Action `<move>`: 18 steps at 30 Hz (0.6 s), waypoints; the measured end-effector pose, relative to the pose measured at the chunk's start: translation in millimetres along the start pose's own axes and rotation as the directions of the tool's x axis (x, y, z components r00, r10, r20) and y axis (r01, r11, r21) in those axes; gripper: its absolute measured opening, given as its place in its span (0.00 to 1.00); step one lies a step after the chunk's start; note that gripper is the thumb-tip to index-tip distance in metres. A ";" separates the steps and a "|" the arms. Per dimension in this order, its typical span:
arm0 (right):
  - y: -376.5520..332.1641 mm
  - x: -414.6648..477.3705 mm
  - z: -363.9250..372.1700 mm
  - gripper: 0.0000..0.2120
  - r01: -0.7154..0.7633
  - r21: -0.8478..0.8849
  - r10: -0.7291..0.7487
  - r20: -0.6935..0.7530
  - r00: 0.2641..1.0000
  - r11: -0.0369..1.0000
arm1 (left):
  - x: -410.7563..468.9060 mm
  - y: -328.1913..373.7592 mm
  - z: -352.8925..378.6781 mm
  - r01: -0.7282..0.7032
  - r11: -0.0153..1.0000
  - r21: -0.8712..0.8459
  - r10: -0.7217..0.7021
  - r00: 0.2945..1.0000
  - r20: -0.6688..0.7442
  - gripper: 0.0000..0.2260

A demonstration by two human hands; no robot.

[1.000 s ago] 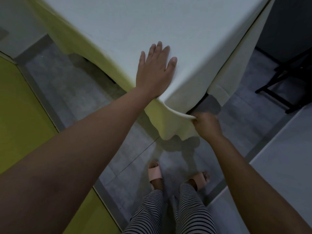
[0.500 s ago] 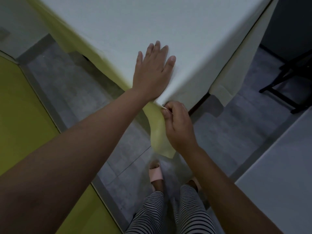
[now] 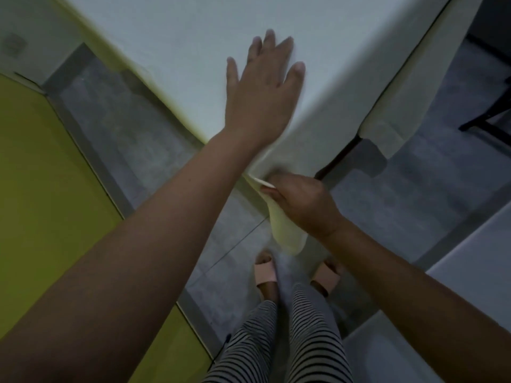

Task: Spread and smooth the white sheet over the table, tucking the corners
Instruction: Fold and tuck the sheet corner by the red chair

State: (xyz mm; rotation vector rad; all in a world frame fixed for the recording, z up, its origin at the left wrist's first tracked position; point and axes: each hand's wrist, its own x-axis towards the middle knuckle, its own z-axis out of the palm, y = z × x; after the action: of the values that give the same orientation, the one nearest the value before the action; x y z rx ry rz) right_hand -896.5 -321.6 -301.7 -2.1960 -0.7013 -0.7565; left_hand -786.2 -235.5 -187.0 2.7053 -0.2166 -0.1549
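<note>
The white sheet (image 3: 318,29) covers the table, its loose corner flap hanging down off the near table corner toward the floor (image 3: 428,194). The left hand (image 3: 260,98) presses flat, fingers spread, beside that corner; the right hand (image 3: 301,203) pinches the flap.

The sheet (image 3: 193,51) is plain white to pale grey across the upper middle of the frame, turning creamy yellow where its corner hangs at centre. The floor (image 3: 132,117) is mottled grey tile with darker grey borders. A flat yellow-green area (image 3: 41,189) fills the left side. At the bottom, the trousers (image 3: 276,341) carry thin black-and-white stripes, and the 2 slippers (image 3: 265,272) are pale pink. A black frame (image 3: 475,124) shows at the right edge.
</note>
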 end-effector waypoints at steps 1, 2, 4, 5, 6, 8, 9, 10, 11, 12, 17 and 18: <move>11.1 -6.5 -1.3 0.16 0.051 -0.038 -0.050 0.036 0.998 0.998 | -1.2 0.6 0.8 -0.002 1.000 -0.010 0.002 1.000 -0.011 0.23; 21.0 -13.5 -2.3 0.11 0.093 -0.071 -0.088 0.070 0.994 0.993 | -1.9 0.7 1.0 -0.001 1.000 -0.023 0.001 1.000 -0.018 0.23; 36.2 -29.2 -5.0 0.05 0.108 -0.138 -0.083 0.180 0.980 0.985 | -1.5 0.4 0.0 0.006 0.999 -0.041 -0.006 1.000 -0.019 0.23; 43.0 -37.2 -6.3 0.09 0.095 -0.174 -0.049 0.250 0.967 0.980 | -1.4 0.3 -0.6 0.010 0.999 -0.038 -0.011 1.000 -0.014 0.23; 51.0 -45.3 -7.8 0.14 0.076 -0.193 -0.011 0.315 0.949 0.978 | -1.7 0.7 -1.1 0.014 0.999 -0.032 -0.015 1.000 -0.009 0.23; 64.8 -58.1 -11.4 0.21 0.031 -0.200 0.062 0.445 0.893 0.979 | -1.9 2.1 -1.9 0.024 0.999 -0.040 -0.024 1.000 -0.001 0.23; 70.0 -63.1 -14.2 0.24 0.002 -0.215 0.111 0.510 0.853 0.977 | -2.1 2.6 -2.2 0.028 0.998 -0.051 -0.028 1.000 0.002 0.23; 78.0 -68.6 -13.6 0.25 -0.016 -0.241 0.156 0.574 0.804 0.970 | -2.4 2.6 -2.0 0.030 0.998 -0.058 -0.030 1.000 0.001 0.22; 83.8 -71.5 -12.5 0.25 -0.040 -0.275 0.220 0.666 0.713 0.961 | -2.8 2.3 -1.8 0.032 0.998 -0.061 -0.032 0.999 -0.001 0.22; 89.9 -76.6 -8.9 0.22 -0.033 -0.330 0.281 0.743 0.607 0.943 | -2.6 2.0 -1.8 0.032 0.997 -0.064 -0.032 0.999 -0.002 0.22; 127.2 -118.1 -16.6 0.12 -0.320 -0.621 0.668 0.742 0.055 0.716 | -2.7 0.9 0.0 0.031 0.997 -0.070 -0.032 0.999 -0.022 0.22; 132.7 -133.5 -27.0 0.13 -0.312 -0.701 0.736 0.677 -0.009 0.641 | -3.0 0.2 0.7 0.031 0.997 -0.074 -0.033 0.999 -0.026 0.22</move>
State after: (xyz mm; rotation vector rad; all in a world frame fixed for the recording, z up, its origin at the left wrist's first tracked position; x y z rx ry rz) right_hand -907.9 -456.6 -435.1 -2.8165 -0.0474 1.2072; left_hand -789.3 -235.4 -187.3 2.6367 -0.1562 -0.1321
